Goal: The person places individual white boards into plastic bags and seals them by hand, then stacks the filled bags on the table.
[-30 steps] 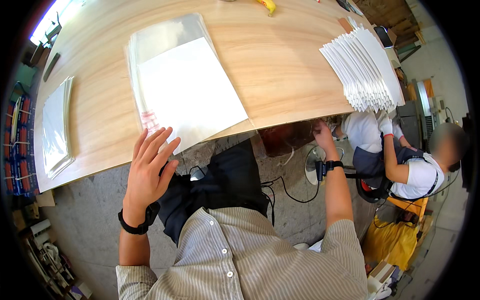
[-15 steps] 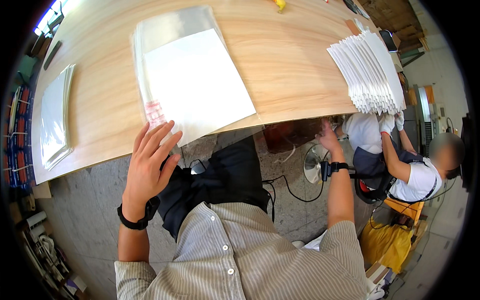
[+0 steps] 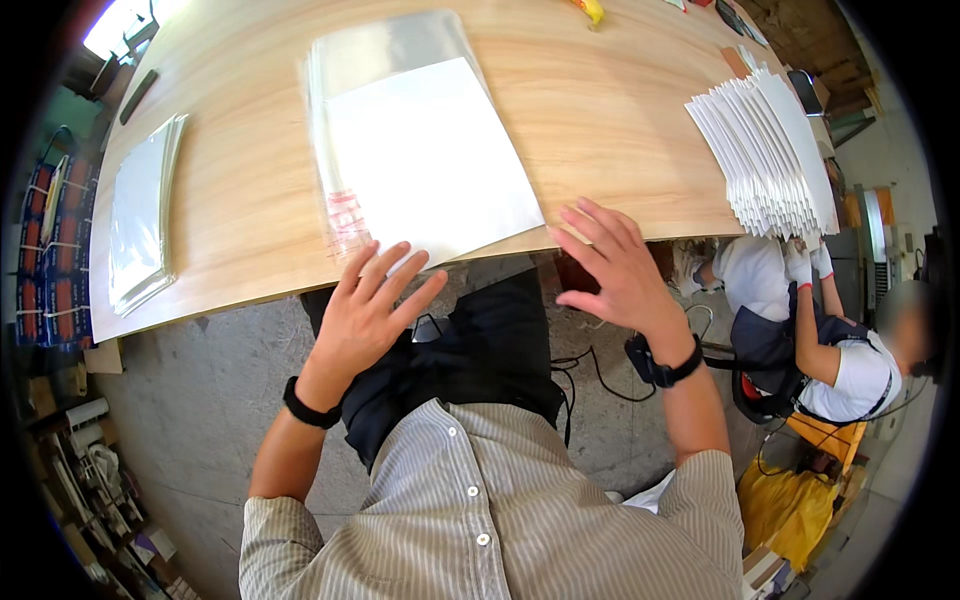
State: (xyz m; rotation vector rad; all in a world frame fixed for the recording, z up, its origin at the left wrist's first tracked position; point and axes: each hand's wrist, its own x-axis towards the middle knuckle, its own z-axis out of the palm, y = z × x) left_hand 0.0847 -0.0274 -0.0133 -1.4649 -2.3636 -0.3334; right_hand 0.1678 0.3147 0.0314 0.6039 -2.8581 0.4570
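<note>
A white sheet (image 3: 430, 160) lies aslant over a stack of clear plastic bags (image 3: 390, 42) at the middle of the table, its near corner reaching the front edge. Close to the sheet's near left corner is my left hand (image 3: 365, 315), fingers spread and holding nothing. My right hand (image 3: 620, 265) is by the sheet's near right corner, also empty with the fingers apart; whether it touches the paper I cannot tell. Red print shows on the bags beside my left fingers. A fanned pile of white folded sheets (image 3: 765, 155) rests at the table's right end.
Several filled clear sleeves (image 3: 143, 215) are stacked at the table's left. A dark bar (image 3: 138, 97) lies beyond them, and a yellow object (image 3: 590, 10) is at the far side. At right sits a co-worker in white gloves (image 3: 798, 265). Cables (image 3: 600, 385) trail over the floor.
My right hand has risen from beside the table edge to the sheet's near right corner. My left hand has shifted right with the view and stays spread.
</note>
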